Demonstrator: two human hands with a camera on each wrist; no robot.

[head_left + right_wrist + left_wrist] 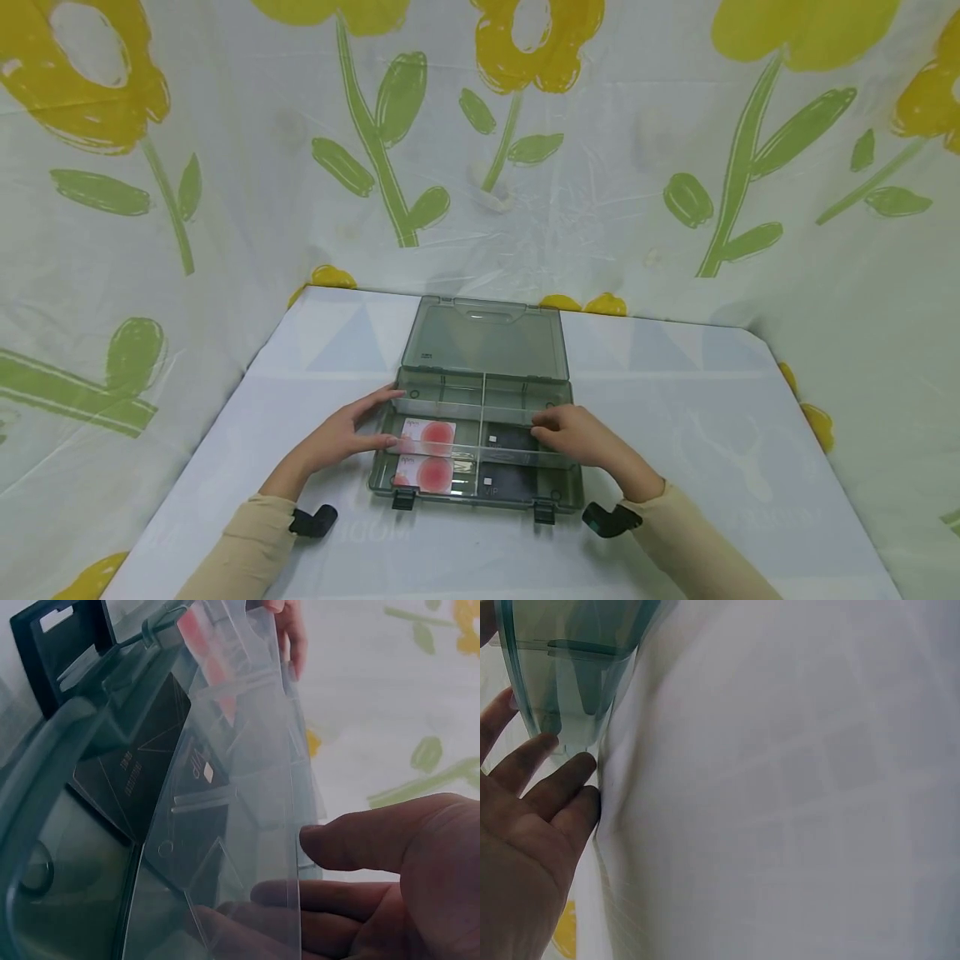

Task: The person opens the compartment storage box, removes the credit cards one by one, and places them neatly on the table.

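Observation:
A grey-green translucent plastic box [487, 502] lies with its lid [487, 333] folded back, away from me. Clear dividers [438, 408] split it into several compartments. White cards with a red-pink circle [437, 436] lie on the left side, in the middle and front rows; black VIP cards [510, 482] lie on the right. My left hand [337, 433] spreads over the box's left edge, thumb by the front divider, other fingers farther back. My right hand [581, 433] is over the middle right compartment. Its thumb is near a clear divider [262, 765], with fingers showing through the plastic.
Two dark latches [543, 512] hang at the box's front edge. The box rests on a white-covered table [712, 467]. A flower-print cloth [585, 192] hangs behind and at both sides. Black wrist devices [315, 522] are on both forearms.

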